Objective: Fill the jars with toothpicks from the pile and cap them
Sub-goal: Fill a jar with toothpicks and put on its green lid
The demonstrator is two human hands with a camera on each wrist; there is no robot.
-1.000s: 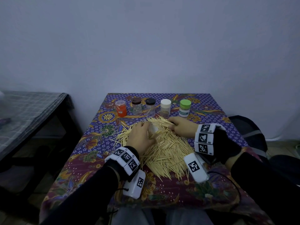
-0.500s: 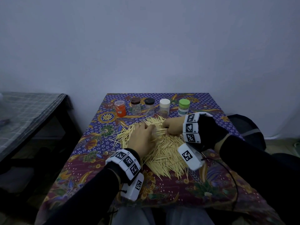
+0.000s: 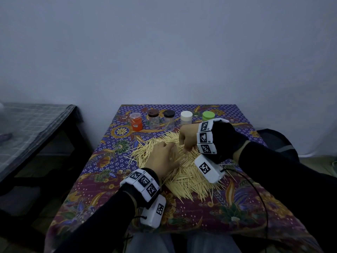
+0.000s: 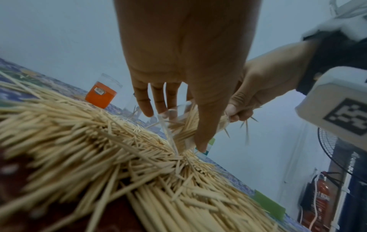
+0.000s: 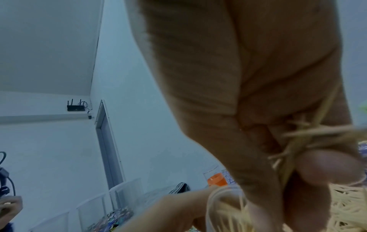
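We see the left hand (image 3: 162, 157) on the pile of toothpicks (image 3: 184, 172), which covers the middle of the table (image 3: 102, 172), the fingers curled around a clear open jar (image 4: 179, 125); in the left wrist view the thumb runs down the jar's near wall while the other fingertips (image 4: 146, 108) reach round its far side. The jar is tilted, its base pushed into the pile, and it already holds toothpicks. From the head view we cannot make the jar out, as the hand covers it

The right hand (image 3: 188, 136) is just beyond the left, over the far part of the pile, and it pinches a small bunch of toothpicks (image 4: 236, 119) between thumb and curled fingers, right at the jar's mouth; a few ends stick out below the fingers. In the right wrist view the same bunch (image 5: 303, 141) crosses the palm, blurred

Along the far edge of the table we see five capped jars in a row: an orange jar (image 3: 136, 121) nearest the far left corner, then a brown-lidded jar (image 3: 153, 119), a black-lidded jar (image 3: 169, 119), a white-lidded jar (image 3: 186, 118) and a green-lidded jar (image 3: 208, 115), the last partly hidden behind the right wrist. The two dark-lidded jars look clear, with only a little inside. A patterned floral cloth (image 3: 237, 203) covers the table, and both wrists wear bands with black-and-white markers
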